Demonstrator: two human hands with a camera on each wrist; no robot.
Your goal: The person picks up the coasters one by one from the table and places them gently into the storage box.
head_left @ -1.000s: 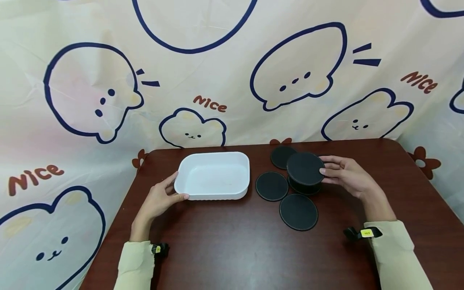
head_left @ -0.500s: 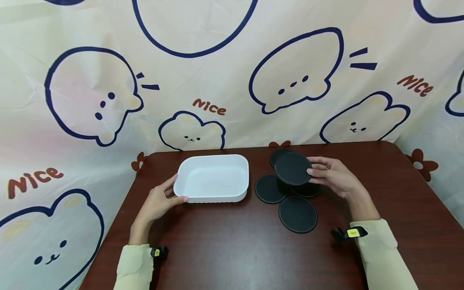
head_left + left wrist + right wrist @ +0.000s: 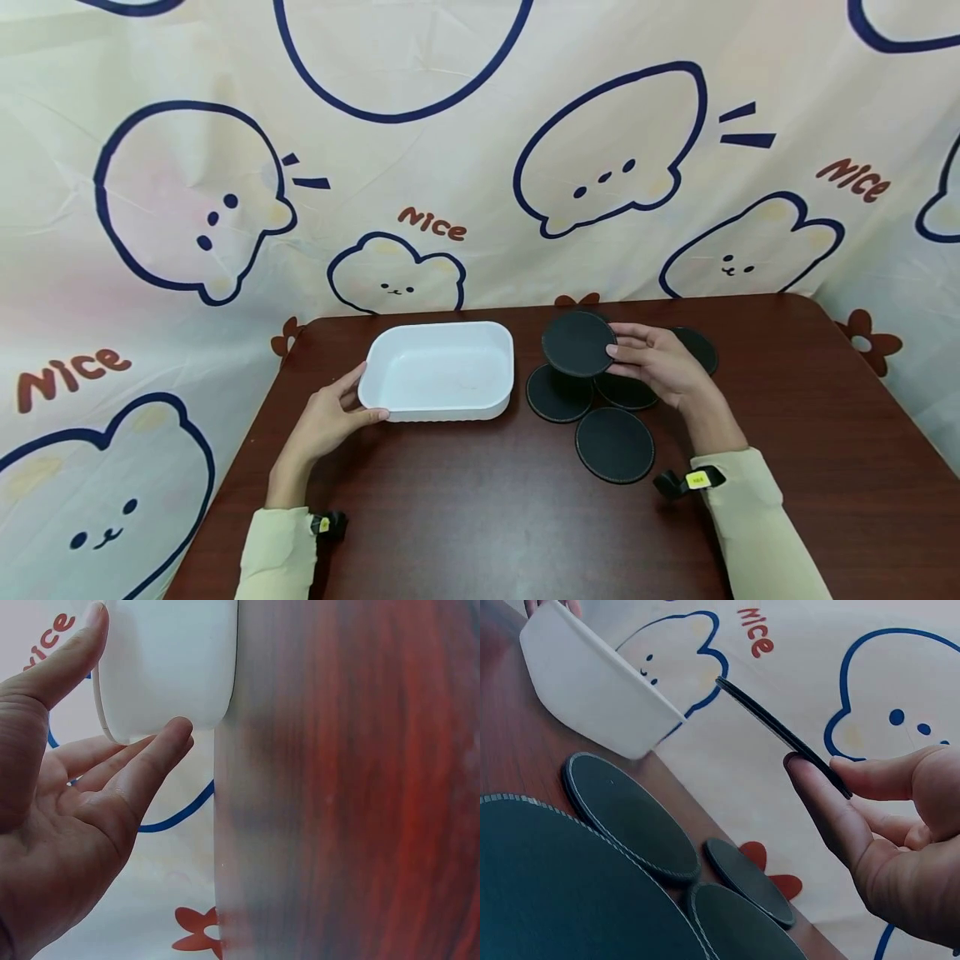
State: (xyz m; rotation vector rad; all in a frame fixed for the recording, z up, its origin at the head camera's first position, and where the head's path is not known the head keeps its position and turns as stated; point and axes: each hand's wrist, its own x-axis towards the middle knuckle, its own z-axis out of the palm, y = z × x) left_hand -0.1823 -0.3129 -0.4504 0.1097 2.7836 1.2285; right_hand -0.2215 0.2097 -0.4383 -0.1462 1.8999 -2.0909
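A round black coaster (image 3: 578,343) is raised off the table, tilted, its edge pinched between the thumb and fingers of my right hand (image 3: 660,362). Seen edge-on in the right wrist view, the held coaster (image 3: 769,724) is thin. My left hand (image 3: 330,423) grips the left end of a white rectangular container (image 3: 442,414), thumb at its front corner. Below the held coaster, more coasters lie on the table: one left (image 3: 558,398), one in front (image 3: 615,445), one partly covered (image 3: 628,393). Another coaster (image 3: 697,348) lies partly behind my right hand.
The dark brown table (image 3: 480,517) has its back edge against a cartoon-printed curtain (image 3: 495,267). Behind the held coaster, a sliver of a further coaster shows near that edge. The container stands just left of the coasters.
My right hand has carried the held coaster leftward, from above the middle coaster towards the container. A coaster behind that hand has come into view. My left hand and the container stay put.
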